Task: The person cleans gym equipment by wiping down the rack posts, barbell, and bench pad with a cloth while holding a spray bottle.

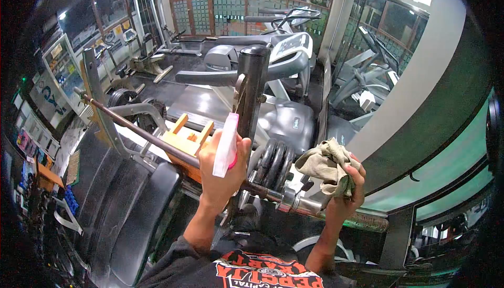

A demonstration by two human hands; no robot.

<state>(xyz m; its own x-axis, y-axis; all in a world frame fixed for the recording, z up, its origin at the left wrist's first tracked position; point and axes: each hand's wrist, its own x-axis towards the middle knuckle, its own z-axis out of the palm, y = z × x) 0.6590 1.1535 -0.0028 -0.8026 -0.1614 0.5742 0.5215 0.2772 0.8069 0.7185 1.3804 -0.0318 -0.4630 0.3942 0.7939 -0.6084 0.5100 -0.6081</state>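
My left hand (pixel 220 185) is closed around a spray bottle with a white and pink trigger head (pixel 226 149); the rest of the bottle is hidden behind the hand. It is held up in front of a black upright post (pixel 254 83). My right hand (pixel 356 185) grips a crumpled olive-beige cloth (pixel 325 166) above the sleeve end of a barbell (pixel 142 133). The bar slants from upper left to lower right, passing behind my left hand. Several black weight plates (pixel 275 163) stand between the two hands, behind the bar.
A black bench pad (pixel 148 222) lies at lower left. An orange wooden piece (pixel 186 144) sits behind the bar. Treadmills (pixel 286 123) stand beyond the post, exercise bikes (pixel 149 60) at the back left. A curved wall with a mirror (pixel 362 73) bounds the right side.
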